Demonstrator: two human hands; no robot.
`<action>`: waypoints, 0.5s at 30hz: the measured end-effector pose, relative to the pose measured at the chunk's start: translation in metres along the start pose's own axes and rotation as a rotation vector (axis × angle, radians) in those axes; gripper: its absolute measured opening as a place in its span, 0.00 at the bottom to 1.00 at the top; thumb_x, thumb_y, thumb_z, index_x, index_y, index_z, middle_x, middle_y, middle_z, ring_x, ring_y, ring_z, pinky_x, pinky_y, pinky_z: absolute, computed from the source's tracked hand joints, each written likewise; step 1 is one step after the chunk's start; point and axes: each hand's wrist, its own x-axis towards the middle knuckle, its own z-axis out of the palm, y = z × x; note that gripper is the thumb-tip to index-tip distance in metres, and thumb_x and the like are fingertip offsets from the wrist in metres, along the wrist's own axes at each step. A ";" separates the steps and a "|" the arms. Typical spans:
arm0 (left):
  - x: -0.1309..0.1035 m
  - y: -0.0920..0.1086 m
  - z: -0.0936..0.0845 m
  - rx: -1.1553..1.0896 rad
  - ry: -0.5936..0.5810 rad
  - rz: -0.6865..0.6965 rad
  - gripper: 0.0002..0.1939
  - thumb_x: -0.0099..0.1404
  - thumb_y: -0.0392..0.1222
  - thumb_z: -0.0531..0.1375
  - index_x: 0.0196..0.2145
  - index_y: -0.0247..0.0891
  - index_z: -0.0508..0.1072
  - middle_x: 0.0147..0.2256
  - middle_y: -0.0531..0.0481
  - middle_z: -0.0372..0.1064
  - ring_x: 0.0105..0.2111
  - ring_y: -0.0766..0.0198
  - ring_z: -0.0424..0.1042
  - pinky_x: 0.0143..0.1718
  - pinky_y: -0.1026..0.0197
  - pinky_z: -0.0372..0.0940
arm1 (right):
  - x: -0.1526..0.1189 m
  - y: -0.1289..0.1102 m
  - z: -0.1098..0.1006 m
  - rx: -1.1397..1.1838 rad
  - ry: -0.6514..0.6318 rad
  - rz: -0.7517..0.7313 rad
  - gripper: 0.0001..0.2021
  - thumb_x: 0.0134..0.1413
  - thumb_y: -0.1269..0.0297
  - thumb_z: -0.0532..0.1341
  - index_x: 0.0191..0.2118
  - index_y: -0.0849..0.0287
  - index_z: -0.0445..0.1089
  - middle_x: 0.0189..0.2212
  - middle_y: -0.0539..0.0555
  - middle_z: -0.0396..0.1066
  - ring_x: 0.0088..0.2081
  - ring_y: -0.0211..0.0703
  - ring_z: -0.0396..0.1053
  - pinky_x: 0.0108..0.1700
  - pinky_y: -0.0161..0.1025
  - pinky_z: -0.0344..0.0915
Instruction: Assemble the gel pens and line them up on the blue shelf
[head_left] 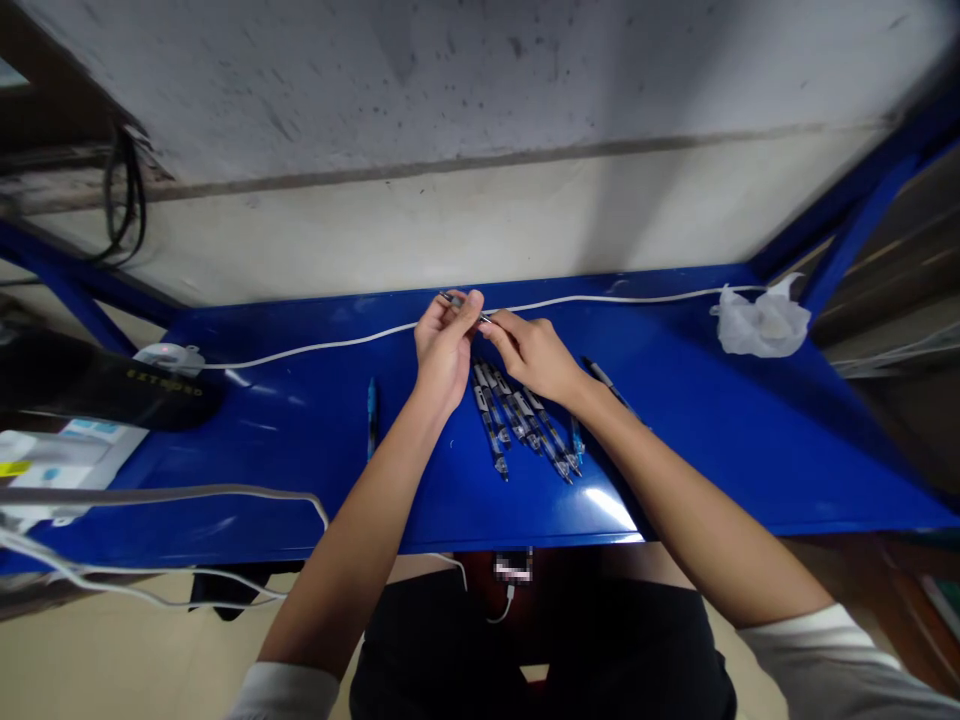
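Note:
My left hand (444, 350) is closed round a slim pen (454, 300) above the back part of the blue table (285, 470). The fingertips of my right hand (529, 350) pinch the right end of that same pen. Several clear pens with dark grips (517, 415) lie in a loose pile just below my hands. A blue pen (372, 415) lies apart to the left, and a light blue one (577, 440) is at the pile's right side. Another dark pen (604, 378) lies partly hidden beside my right forearm.
A white cable (322, 347) runs along the table's back. On the right sits a crumpled white plastic bag (765, 322). At the left are a black object with lettering (157, 392), a white box (90, 460) and more white cables (225, 491). A wall (480, 230) stands behind.

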 end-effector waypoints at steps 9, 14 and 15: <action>-0.004 -0.003 0.000 0.052 -0.080 -0.029 0.13 0.65 0.47 0.75 0.45 0.41 0.82 0.43 0.46 0.81 0.52 0.55 0.80 0.59 0.52 0.71 | -0.002 0.007 0.000 -0.090 0.046 -0.004 0.21 0.82 0.50 0.49 0.50 0.56 0.75 0.35 0.55 0.77 0.31 0.45 0.71 0.37 0.41 0.58; -0.003 0.000 -0.001 0.059 -0.053 -0.031 0.18 0.64 0.47 0.76 0.49 0.41 0.82 0.43 0.47 0.81 0.48 0.58 0.80 0.58 0.53 0.71 | -0.004 0.007 0.001 -0.136 0.037 -0.030 0.20 0.82 0.52 0.49 0.48 0.57 0.74 0.35 0.57 0.80 0.31 0.47 0.75 0.36 0.40 0.57; -0.003 0.002 0.000 0.039 -0.072 -0.050 0.20 0.64 0.47 0.75 0.52 0.41 0.82 0.47 0.44 0.81 0.51 0.56 0.80 0.59 0.52 0.71 | -0.004 0.009 0.001 -0.140 0.048 -0.025 0.20 0.82 0.52 0.49 0.48 0.57 0.74 0.35 0.57 0.80 0.31 0.48 0.76 0.36 0.40 0.58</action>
